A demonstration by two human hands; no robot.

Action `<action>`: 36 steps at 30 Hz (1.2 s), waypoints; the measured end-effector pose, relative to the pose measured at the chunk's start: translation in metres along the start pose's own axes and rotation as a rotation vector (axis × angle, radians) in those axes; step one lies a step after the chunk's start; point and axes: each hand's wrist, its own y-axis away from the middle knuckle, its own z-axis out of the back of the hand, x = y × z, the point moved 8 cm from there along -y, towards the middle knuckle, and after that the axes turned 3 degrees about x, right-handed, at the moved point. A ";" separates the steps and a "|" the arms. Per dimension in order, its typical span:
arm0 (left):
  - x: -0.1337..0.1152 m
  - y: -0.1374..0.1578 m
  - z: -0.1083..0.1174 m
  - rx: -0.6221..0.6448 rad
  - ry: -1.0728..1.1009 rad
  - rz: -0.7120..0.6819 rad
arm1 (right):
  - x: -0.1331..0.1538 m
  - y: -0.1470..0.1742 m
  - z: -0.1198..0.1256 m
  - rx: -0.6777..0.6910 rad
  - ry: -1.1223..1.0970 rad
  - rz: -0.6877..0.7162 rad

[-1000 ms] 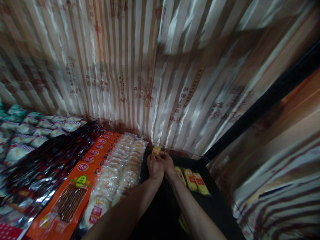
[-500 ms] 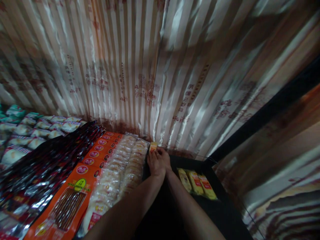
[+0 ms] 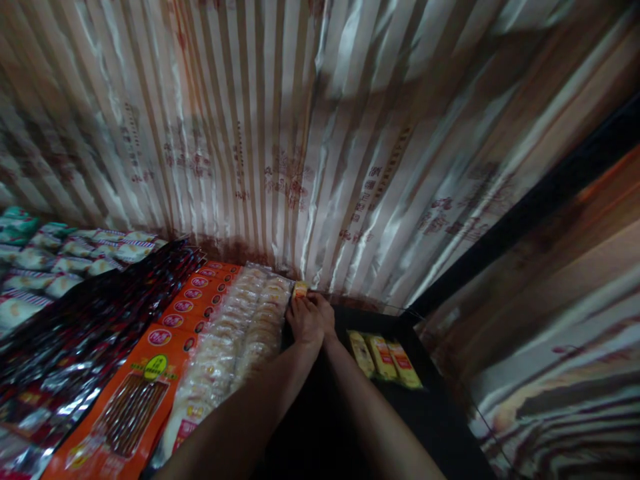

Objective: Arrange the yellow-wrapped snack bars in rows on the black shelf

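At the far end of the dark shelf (image 3: 310, 427), a small yellow-and-orange snack packet (image 3: 300, 289) stands against the foil curtain. My left hand (image 3: 305, 321) reaches over it from the front, its fingers closed on the packet's near side. Close against the left hand, my right hand (image 3: 324, 313) has its fingers bent in at the packet's right side; its fingertips are partly hidden. Just left of the packet run two rows of clear-wrapped pale round cakes (image 3: 267, 310). To the right, three yellow packets (image 3: 384, 358) lie side by side.
Orange snack bags (image 3: 145, 380) overlap in a row on the left. Beyond them lie dark shiny bags (image 3: 95, 327) and white-and-green packets (image 3: 37, 260). A striped, printed foil curtain (image 3: 270, 133) rises behind the shelf, and a dark bar (image 3: 525, 207) slants along the right.
The view has turned slightly, so everything sits a little further left. Both hands stay together at the small yellow packet.
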 end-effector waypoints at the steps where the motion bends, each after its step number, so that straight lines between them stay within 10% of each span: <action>1: -0.002 0.002 0.003 0.005 -0.013 0.001 | 0.002 0.003 0.004 0.001 0.012 -0.003; 17: -0.017 0.082 0.019 0.405 0.162 0.294 | 0.019 0.102 0.095 0.124 0.834 0.072; 29: 0.004 0.141 0.033 0.443 0.324 0.304 | 0.041 0.138 0.057 0.257 0.521 0.223; 36: 0.020 0.154 0.058 0.415 0.326 0.302 | 0.035 0.140 0.061 0.342 0.188 -0.006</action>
